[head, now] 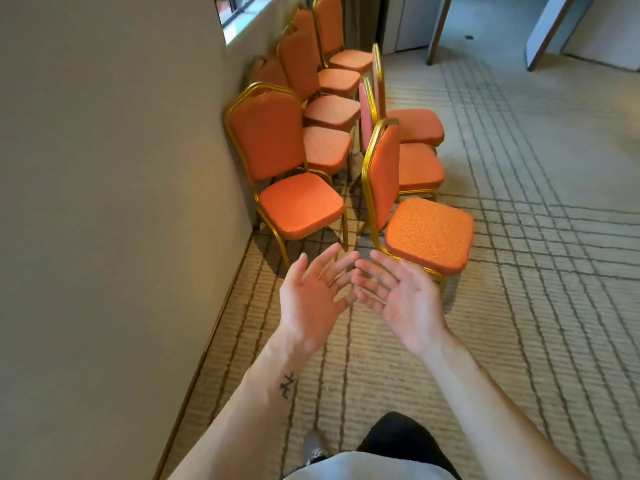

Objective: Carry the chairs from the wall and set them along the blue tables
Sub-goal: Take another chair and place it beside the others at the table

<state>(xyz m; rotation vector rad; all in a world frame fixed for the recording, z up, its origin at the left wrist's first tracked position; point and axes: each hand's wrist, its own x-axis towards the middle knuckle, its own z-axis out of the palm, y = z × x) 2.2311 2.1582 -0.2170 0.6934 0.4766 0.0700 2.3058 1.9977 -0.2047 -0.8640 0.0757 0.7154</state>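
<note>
Several orange chairs with gold metal frames stand in two rows beside the beige wall (pixel 114 202). The nearest chair of the wall row (pixel 301 206) faces right. The nearest chair of the outer row (pixel 427 233) shows its seat just ahead of my hands. My left hand (pixel 311 296) and my right hand (pixel 398 299) are held out in front of me, palms up, fingers spread and fingertips nearly meeting. Neither hand touches a chair. No blue table is in view.
Striped beige carpet (pixel 519 271) covers the floor to the right and behind the chairs. A window (pixel 242 12) sits high in the wall. Wooden door frames and white panels (pixel 440 29) stand at the far end. My shoe (pixel 313 445) shows below.
</note>
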